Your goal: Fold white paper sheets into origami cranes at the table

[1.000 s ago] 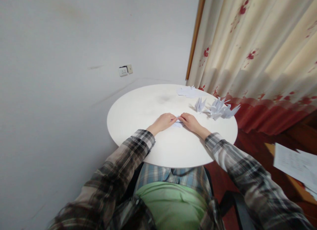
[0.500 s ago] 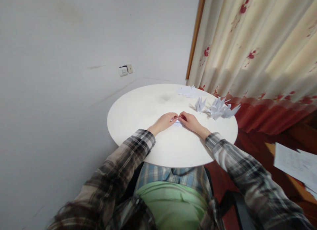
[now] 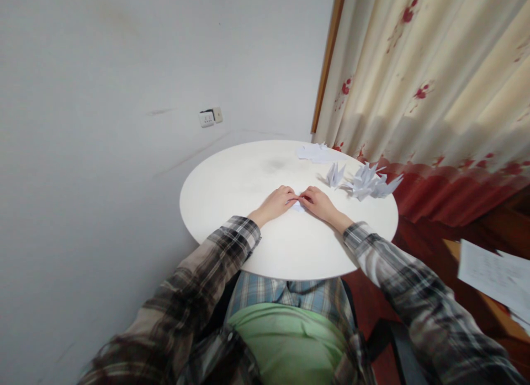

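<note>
A small folded piece of white paper (image 3: 297,206) lies on the round white table (image 3: 232,180), mostly covered by my fingers. My left hand (image 3: 279,201) is closed on its left side, fingertips pressed together at the paper. From the right, my right hand (image 3: 317,201) pinches the same paper, its fingertips meeting those of the left. Behind and to the right of my hands stands a folded paper crane (image 3: 335,175), with a cluster of several more paper cranes (image 3: 364,183) beside it.
Flat white paper sheets (image 3: 314,152) lie at the table's far edge. A curtain (image 3: 414,98) hangs behind on the right, and a wall with a socket (image 3: 206,119) stands at the left. Written sheets (image 3: 488,269) rest on a wooden surface at the lower right.
My fingers have shifted slightly over the paper and pressed closer together, covering more of it. The cranes and sheets stay where they were.
</note>
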